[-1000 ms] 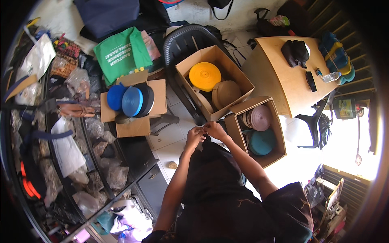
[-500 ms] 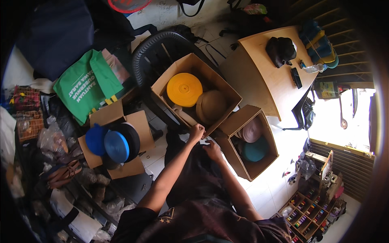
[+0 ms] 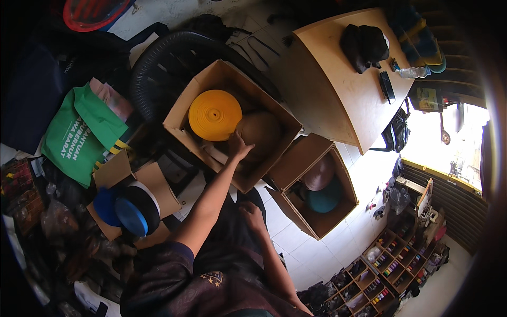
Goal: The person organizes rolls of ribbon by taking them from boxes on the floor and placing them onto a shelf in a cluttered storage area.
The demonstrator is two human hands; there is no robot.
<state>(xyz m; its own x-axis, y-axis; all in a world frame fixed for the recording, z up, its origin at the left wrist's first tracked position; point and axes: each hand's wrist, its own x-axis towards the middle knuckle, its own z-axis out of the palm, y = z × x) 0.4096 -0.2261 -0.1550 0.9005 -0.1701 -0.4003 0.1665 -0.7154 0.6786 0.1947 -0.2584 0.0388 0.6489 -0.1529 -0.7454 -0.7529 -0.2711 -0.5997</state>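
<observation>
A cardboard box (image 3: 177,113) stands in front of me on a black chair, holding a large yellow roll of webbing (image 3: 215,115) and a brown roll (image 3: 259,132). My left hand (image 3: 241,148) reaches over the near side into this box, fingers apart, beside the brown roll and just below the yellow one. Whether its fingertips touch a roll I cannot tell. My right hand (image 3: 252,215) lies at my lap against dark trousers, its fingers curled in, with nothing visible in them.
Another cardboard box (image 3: 288,161) at the right holds a pinkish roll and a teal roll (image 3: 324,196). At the left, an open carton (image 3: 163,190) carries blue, black and white rolls. A green bag (image 3: 79,132) sits behind it. A wooden table (image 3: 338,68) stands at far right.
My left hand has moved from the box's near edge into the box, toward the rolls. My right hand has drawn back to my lap. The whole view has shifted.
</observation>
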